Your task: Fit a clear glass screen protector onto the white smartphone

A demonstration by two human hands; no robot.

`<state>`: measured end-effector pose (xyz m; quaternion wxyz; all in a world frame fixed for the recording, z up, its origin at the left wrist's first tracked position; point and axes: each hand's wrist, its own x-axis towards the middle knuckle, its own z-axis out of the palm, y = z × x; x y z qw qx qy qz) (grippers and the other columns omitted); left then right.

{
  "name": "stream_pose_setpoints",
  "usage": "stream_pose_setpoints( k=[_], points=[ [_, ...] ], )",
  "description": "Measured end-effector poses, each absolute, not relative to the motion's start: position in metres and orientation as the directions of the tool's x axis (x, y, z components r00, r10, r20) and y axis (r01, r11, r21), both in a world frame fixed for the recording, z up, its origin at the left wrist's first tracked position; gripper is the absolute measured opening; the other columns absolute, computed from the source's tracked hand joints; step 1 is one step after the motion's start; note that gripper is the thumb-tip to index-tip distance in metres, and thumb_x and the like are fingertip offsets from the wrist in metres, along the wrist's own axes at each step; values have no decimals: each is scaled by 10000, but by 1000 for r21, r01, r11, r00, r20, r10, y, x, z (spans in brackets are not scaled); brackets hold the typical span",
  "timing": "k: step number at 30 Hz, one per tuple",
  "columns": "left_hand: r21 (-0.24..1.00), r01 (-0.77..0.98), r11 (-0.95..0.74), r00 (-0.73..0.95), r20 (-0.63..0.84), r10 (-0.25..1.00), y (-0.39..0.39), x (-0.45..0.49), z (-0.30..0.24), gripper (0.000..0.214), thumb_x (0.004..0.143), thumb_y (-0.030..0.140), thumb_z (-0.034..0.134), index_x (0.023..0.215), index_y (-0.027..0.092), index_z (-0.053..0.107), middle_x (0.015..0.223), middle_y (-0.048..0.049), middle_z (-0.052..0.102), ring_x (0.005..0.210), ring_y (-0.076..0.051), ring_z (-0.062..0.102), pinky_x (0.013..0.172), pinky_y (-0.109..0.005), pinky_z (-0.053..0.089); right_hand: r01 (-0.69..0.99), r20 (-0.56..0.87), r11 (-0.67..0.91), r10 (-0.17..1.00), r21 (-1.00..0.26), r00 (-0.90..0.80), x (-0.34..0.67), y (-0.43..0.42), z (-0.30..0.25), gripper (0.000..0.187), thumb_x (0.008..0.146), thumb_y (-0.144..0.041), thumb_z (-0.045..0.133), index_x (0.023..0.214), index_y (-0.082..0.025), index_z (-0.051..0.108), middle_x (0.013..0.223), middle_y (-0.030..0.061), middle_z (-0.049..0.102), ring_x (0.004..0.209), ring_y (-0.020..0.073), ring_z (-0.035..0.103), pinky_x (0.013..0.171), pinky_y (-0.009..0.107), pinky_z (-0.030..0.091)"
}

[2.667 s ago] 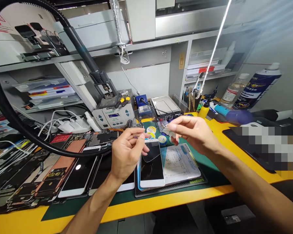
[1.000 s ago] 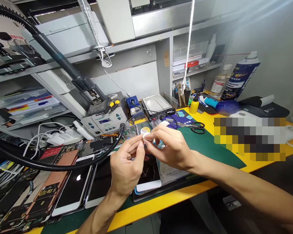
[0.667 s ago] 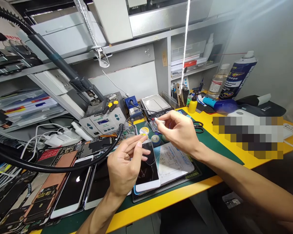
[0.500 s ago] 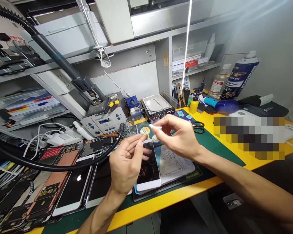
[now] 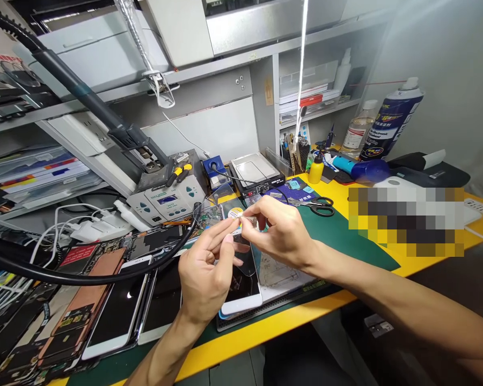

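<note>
My left hand point(image 5: 209, 273) is closed, its thumb and fingers pressed together near the fingertips on something too small to make out. My right hand point(image 5: 279, 233) pinches a small white piece, mostly hidden by the fingers. The fingertips of both hands meet above a white-framed phone point(image 5: 241, 305) with a dark screen. This phone lies face up on a dark pad, beside a worn light sheet point(image 5: 279, 273) with printed outlines. Just behind the fingertips shows a round yellow-and-white label point(image 5: 235, 212).
Phones and opened phone parts crowd the left, including a white phone point(image 5: 116, 311). A thick black hose point(image 5: 104, 277) arches over them. Behind stands a grey soldering station point(image 5: 169, 201) with pliers. Scissors point(image 5: 322, 207), a yellow bottle point(image 5: 316, 169) and a spray can point(image 5: 394, 120) are to the right.
My right hand has moved left and down, bringing its fingertips against those of my left hand. The white piece is now mostly covered. The view has shifted slightly.
</note>
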<state>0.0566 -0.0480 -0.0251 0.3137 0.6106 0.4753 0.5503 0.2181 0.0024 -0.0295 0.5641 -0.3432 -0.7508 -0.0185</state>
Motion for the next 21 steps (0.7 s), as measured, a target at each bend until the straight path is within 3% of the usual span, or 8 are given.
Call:
stream_pose_setpoints(
  k=[5, 10, 13, 17, 21],
  points=[
    [904, 252, -345, -120, 383, 916, -52, 66, -16, 268, 914, 270, 664, 1137, 121, 681, 1131, -129, 779, 676, -178, 760, 516, -249, 623, 533, 806, 689, 592, -492, -20, 227, 11, -28, 40, 822, -148, 632, 800, -181, 630, 696, 2, 647, 559, 103, 525, 552, 245, 431],
    [918, 214, -334, -116, 363, 924, -50, 65, -15, 288, 900, 282, 677, 1130, 107, 669, 1154, -156, 768, 663, -188, 762, 495, -255, 615, 341, 687, 634, 725, -694, 51, 231, 9, -19, 38, 849, -189, 653, 817, -171, 646, 683, -5, 634, 551, 99, 516, 530, 244, 434],
    [931, 171, -322, -64, 337, 939, -47, 59, -20, 354, 903, 293, 681, 1210, 118, 652, 1198, -165, 751, 679, -201, 767, 510, -268, 623, 302, 748, 721, 662, -624, -36, 225, 1, -17, 24, 861, -178, 665, 839, -170, 658, 704, 4, 646, 562, 100, 533, 539, 243, 447],
    [927, 180, -329, -35, 340, 940, -46, 56, -28, 432, 925, 285, 663, 1336, 155, 627, 1190, -145, 760, 786, -208, 784, 637, -249, 639, 339, 861, 862, 460, -376, -216, 213, -8, -23, 37, 891, -155, 645, 864, -152, 670, 720, 36, 653, 616, 123, 565, 581, 260, 471],
    [906, 236, -350, -10, 363, 932, -48, 56, -29, 421, 942, 279, 641, 1349, 171, 634, 1165, -128, 772, 862, -228, 787, 664, -244, 641, 438, 884, 855, 406, -277, -233, 211, -6, -29, 70, 912, -163, 629, 852, -140, 658, 710, 43, 644, 609, 124, 556, 591, 264, 474]
  ],
)
